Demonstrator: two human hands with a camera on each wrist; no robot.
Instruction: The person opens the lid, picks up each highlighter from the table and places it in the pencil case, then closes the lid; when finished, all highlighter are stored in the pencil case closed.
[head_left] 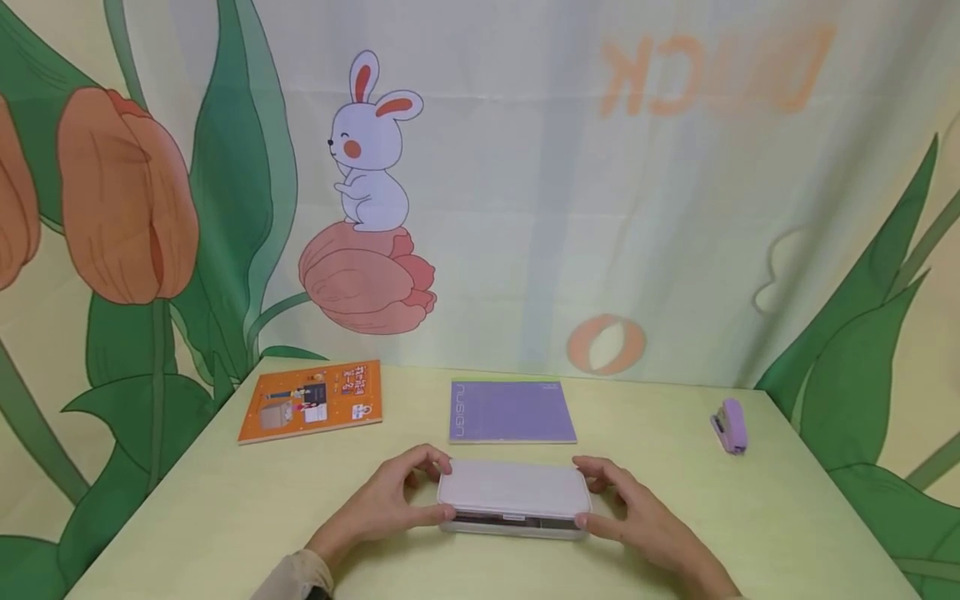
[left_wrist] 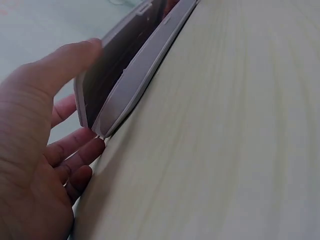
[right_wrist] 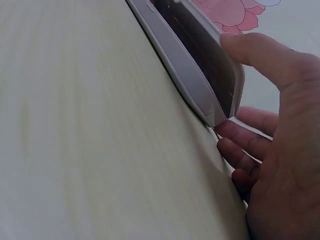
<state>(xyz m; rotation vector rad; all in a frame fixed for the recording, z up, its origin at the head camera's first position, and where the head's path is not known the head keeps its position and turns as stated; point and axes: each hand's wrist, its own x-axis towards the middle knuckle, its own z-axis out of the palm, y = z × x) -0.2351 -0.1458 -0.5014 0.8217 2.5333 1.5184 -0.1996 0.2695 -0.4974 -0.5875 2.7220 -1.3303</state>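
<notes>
At the lower centre of the head view, a flat white case [head_left: 514,493] lies on the pale green table [head_left: 225,517], its lid raised a crack from the base along the near edge. The left hand [head_left: 382,504] holds the case's left end, thumb on the lid's edge and fingers curled at the end, and the right hand [head_left: 637,517] holds the right end likewise. Above it in the frame lie a purple notebook [head_left: 512,412], an orange booklet [head_left: 311,401] to the left and a purple stapler [head_left: 731,426] at far right.

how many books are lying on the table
2. An orange book lies at the far left, a purple notebook at the far middle, behind the white case both hands hold. None seem hidden.
</notes>
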